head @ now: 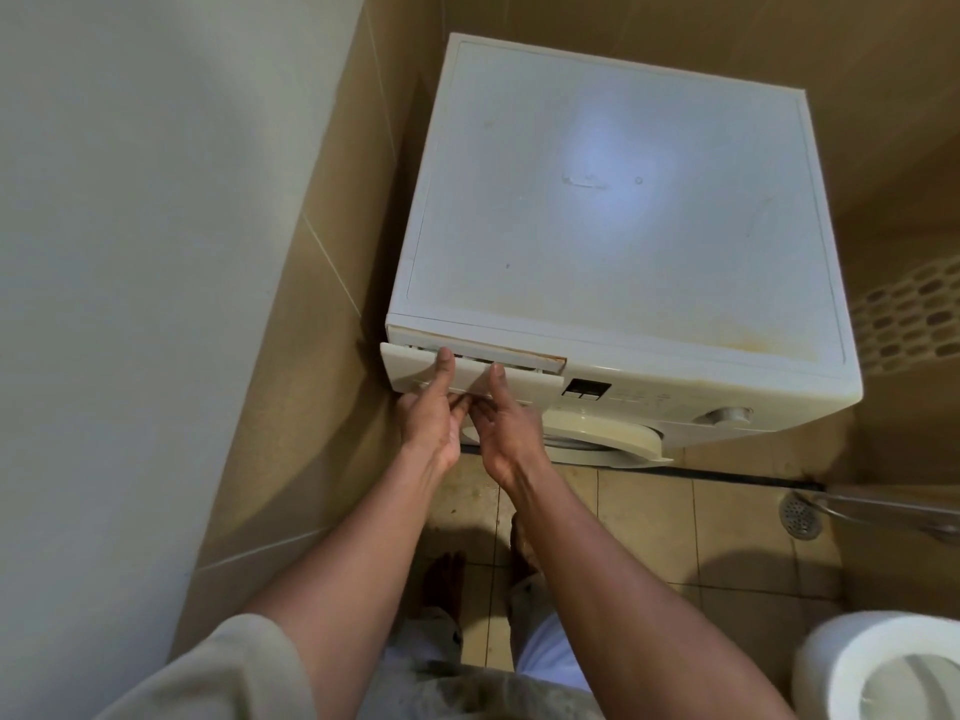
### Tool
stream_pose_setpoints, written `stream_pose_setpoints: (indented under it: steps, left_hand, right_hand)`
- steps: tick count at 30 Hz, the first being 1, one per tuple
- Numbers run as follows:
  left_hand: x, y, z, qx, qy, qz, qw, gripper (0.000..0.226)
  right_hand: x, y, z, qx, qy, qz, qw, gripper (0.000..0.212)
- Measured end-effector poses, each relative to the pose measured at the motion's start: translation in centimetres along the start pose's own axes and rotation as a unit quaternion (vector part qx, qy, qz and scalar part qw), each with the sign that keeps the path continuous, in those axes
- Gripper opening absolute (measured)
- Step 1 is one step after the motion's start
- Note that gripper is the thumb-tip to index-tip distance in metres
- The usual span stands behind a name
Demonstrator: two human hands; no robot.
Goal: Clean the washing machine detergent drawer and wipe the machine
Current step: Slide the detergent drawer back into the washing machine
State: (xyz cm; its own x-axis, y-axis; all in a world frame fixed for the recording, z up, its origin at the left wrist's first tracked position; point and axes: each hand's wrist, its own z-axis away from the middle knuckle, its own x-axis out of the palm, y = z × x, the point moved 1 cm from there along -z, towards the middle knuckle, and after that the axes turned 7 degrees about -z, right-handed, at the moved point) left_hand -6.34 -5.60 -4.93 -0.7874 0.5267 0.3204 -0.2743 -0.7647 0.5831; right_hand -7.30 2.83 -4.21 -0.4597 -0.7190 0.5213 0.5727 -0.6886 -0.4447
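Note:
A white front-loading washing machine [613, 210] stands in a tiled corner, its top stained yellowish near the front right. At its upper left front, the detergent drawer [535, 383] is pulled out a little, showing a narrow gap behind its panel. My left hand [432, 413] grips the drawer front from below, thumb pressed on the panel. Beside it, my right hand [503, 423] holds the same panel, thumb up on its face and fingers curled under the lower edge. The inside of the drawer is hidden.
A control display [587, 389] and dial [727, 415] sit right of the drawer, with the round door [602, 439] below. A tiled wall hugs the machine's left side. A floor drain [800, 517], a metal hose [893, 506] and a toilet [883, 667] lie at the right.

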Motion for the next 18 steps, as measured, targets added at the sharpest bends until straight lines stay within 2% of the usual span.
stream_pose_setpoints:
  steps: [5, 9, 16, 18]
  left_hand:
    - [1.5, 0.6, -1.5, 0.007, -0.001, -0.006, 1.000, 0.039]
    - [1.6, 0.7, -1.9, 0.012, -0.006, -0.013, 1.000, 0.029]
    - [1.5, 0.8, -2.3, -0.008, -0.007, -0.039, 0.999, 0.035]
    - [1.4, 0.4, -2.1, -0.017, -0.015, -0.028, 0.999, 0.043]
  right_hand:
    - [0.8, -0.9, -2.1, 0.004, 0.015, 0.008, 1.000, 0.055]
    - [0.8, -0.9, -2.6, 0.017, 0.010, 0.033, 0.999, 0.043]
    - [0.8, -0.6, -2.6, 0.025, 0.003, -0.015, 1.000, 0.058]
    - [0.9, -0.3, -2.5, 0.038, -0.009, -0.039, 0.998, 0.054]
